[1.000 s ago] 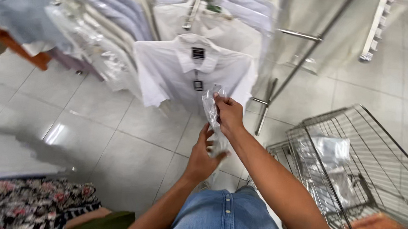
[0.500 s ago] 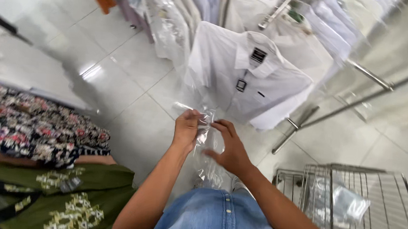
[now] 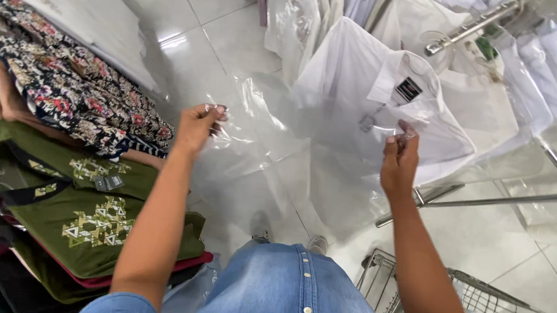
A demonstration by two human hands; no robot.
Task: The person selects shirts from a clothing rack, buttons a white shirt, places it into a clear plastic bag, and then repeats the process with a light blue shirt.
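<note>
My left hand (image 3: 197,126) and right hand (image 3: 399,160) pinch a clear, crinkled plastic bag (image 3: 273,143), stretched wide between them.

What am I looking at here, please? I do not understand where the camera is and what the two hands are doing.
The camera sits on a person's head and looks down, so both arms are the person's own. The left hand and the right hand each pinch an edge of a clear plastic bag, spread wide between them. Behind it a white shirt hangs on a metal rack. At the left lie folded clothes, with a green patterned shirt on top. A wire basket stands at the lower right on the tiled floor.
</note>
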